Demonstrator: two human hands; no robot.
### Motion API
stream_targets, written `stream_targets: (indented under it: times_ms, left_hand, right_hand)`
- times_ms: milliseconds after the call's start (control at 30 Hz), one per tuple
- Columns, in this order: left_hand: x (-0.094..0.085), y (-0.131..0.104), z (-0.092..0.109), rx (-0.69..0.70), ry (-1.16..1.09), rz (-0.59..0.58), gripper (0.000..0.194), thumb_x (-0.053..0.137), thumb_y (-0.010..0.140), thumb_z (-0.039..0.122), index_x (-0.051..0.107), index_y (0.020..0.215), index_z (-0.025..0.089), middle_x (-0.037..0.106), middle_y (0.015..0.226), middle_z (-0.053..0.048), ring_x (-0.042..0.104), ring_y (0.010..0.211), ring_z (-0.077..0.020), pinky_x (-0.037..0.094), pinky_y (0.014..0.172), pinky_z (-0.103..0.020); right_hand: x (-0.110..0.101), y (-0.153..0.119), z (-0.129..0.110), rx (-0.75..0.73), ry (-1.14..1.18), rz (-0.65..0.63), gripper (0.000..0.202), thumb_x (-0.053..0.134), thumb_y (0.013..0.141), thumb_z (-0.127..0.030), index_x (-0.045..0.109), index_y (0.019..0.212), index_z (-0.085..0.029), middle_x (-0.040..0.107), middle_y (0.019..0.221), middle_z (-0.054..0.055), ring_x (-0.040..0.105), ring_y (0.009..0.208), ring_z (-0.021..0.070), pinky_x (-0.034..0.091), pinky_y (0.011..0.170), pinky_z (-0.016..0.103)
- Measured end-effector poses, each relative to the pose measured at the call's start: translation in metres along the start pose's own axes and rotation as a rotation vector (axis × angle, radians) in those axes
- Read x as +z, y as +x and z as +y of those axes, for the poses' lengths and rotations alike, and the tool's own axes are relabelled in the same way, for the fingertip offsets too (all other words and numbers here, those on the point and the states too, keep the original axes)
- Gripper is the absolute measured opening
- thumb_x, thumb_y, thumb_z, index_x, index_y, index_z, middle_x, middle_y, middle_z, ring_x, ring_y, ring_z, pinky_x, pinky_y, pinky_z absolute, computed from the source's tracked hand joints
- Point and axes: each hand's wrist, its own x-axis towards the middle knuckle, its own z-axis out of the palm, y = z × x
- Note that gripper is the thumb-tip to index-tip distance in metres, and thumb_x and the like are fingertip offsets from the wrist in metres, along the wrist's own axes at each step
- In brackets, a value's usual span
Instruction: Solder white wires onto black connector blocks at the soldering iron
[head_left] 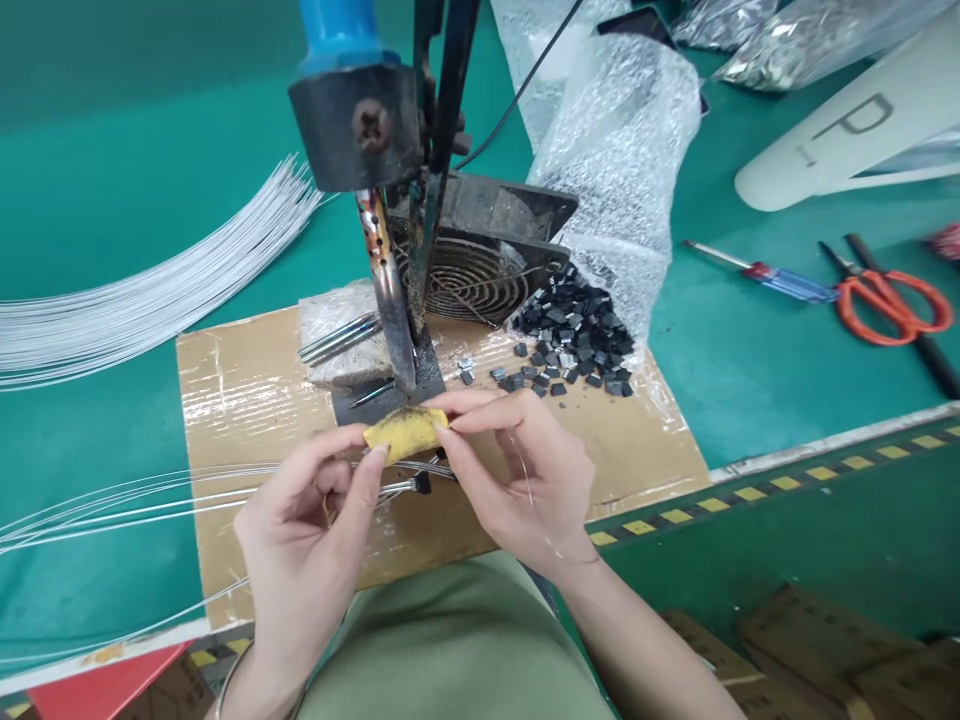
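Note:
A yellow sponge [406, 434] with dark stains along its upper edge is stretched between both hands, just under the tip of a soldering iron [386, 280]. My left hand [319, 510] pinches its left end between thumb and fingers. At its right end, my right hand [517, 465] has it pinched in the same way; a thin strand hangs by that palm. White wires with a black connector [422, 484] lie below the sponge, partly hidden by my left hand. Whether the iron's tip touches the sponge cannot be made out.
A fan [480, 275] stands behind the iron, beside a pile of black connectors [577, 330] spilling from a plastic bag. Cardboard [255, 400] covers the worktop. White wires [150, 300] lie left; a screwdriver [787, 281] and orange-handled scissors [892, 305] lie right.

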Motion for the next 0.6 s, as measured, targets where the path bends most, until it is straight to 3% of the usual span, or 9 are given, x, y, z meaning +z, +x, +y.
stream_targets:
  times_ms: [200,433,600]
  left_hand:
    - [-0.001,0.003,-0.010,0.012,-0.018,-0.068,0.016,0.082,0.084,0.021,0.079,0.100,0.023,0.074,0.076,0.002,0.061,0.062,-0.0078,0.046,0.056,-0.017]
    - [0.002,0.003,0.002,0.059,0.004,-0.025,0.015,0.083,0.082,0.020,0.081,0.097,0.025,0.071,0.072,0.003,0.057,0.060,-0.0080,0.045,0.057,-0.019]
    - [-0.001,0.001,-0.002,0.037,0.036,-0.026,0.012,0.081,0.083,0.021,0.081,0.094,0.023,0.069,0.070,0.002,0.055,0.058,-0.0098,0.045,0.054,-0.021]
  right_hand:
    - [0.001,0.000,0.004,0.058,-0.050,0.013,0.017,0.065,0.095,-0.010,0.062,0.099,-0.026,0.078,0.109,0.005,0.075,0.110,0.0220,0.063,0.092,0.038]
    - [0.002,0.003,0.002,0.004,-0.004,0.042,0.021,0.066,0.094,-0.006,0.062,0.100,-0.026,0.077,0.112,0.004,0.074,0.110,0.0207,0.061,0.096,0.039]
    - [-0.002,-0.003,0.000,-0.011,-0.052,0.001,0.023,0.065,0.093,-0.005,0.062,0.101,-0.027,0.078,0.111,0.005,0.076,0.107,0.0226,0.061,0.096,0.041]
